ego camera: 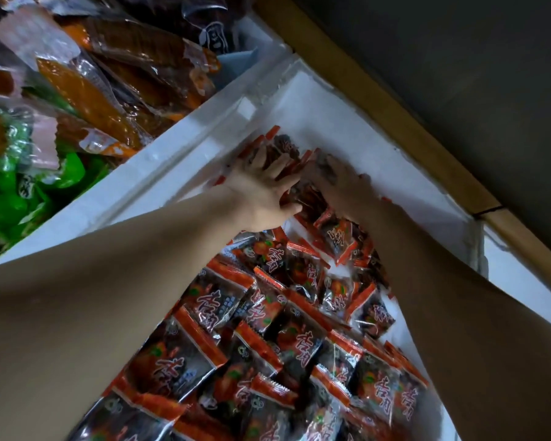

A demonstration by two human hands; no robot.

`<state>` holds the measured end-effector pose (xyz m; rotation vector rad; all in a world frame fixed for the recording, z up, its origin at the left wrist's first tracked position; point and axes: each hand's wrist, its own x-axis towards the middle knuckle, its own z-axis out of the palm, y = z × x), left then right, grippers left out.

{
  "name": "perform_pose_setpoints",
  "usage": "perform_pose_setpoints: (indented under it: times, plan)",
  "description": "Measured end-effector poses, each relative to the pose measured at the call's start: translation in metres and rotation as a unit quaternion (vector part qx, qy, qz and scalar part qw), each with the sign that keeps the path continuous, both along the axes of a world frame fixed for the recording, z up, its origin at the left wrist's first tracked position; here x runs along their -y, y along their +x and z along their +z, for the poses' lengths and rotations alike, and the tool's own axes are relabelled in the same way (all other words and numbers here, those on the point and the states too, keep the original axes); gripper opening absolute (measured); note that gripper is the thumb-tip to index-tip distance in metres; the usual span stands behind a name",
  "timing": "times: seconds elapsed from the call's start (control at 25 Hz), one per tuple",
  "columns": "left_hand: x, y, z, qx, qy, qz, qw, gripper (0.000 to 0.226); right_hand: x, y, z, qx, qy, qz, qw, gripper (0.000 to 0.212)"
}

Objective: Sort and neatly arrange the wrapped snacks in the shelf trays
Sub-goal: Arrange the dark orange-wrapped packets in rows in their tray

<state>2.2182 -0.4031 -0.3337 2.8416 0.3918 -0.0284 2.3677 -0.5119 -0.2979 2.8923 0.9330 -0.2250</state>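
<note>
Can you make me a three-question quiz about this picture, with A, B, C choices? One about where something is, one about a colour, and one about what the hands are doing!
1. Where are the green packets?
A. In the tray to the left of the white tray
B. Under the hands
C. On the wooden edge

2. What colour are the ends of the packets in the white tray?
A. Blue
B. Red
C. Yellow

3. What are the hands doing?
A. Hanging empty above the tray
B. Pressing on a bunch of packets at the far corner
C. Holding a green packet

Answers:
1 A: the green packets lie past the white tray wall.
2 B: the red packets have red strips.
3 B: the left hand and right hand both touch the bunch.
</note>
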Motion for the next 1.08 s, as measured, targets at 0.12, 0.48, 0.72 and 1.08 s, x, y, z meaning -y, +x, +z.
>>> perform_pose_setpoints:
  times: [0.12,0.48,0.72,1.08]
  plan:
    - [0.006,-0.005,0.000,-0.001,0.019,-0.016,1.000,0.065,0.004,-0.009,-0.002,0.000,-0.001,0.027,1.000,0.061]
    - [0.021,-0.039,0.017,0.148,0.091,-0.067,0.983,0.060,0.059,-0.059,0.009,-0.006,0.167,0.093,0.981,0.046]
    - [0.071,0.004,0.031,0.002,-0.028,-0.126,0.992,0.056,0.119,-0.005,0.001,0.020,0.066,-0.060,0.996,0.106]
    - [0.076,-0.004,0.027,-0.026,-0.019,-0.136,0.990,0.052,0.130,-0.033,-0.005,-0.108,0.123,-0.019,0.986,0.072]
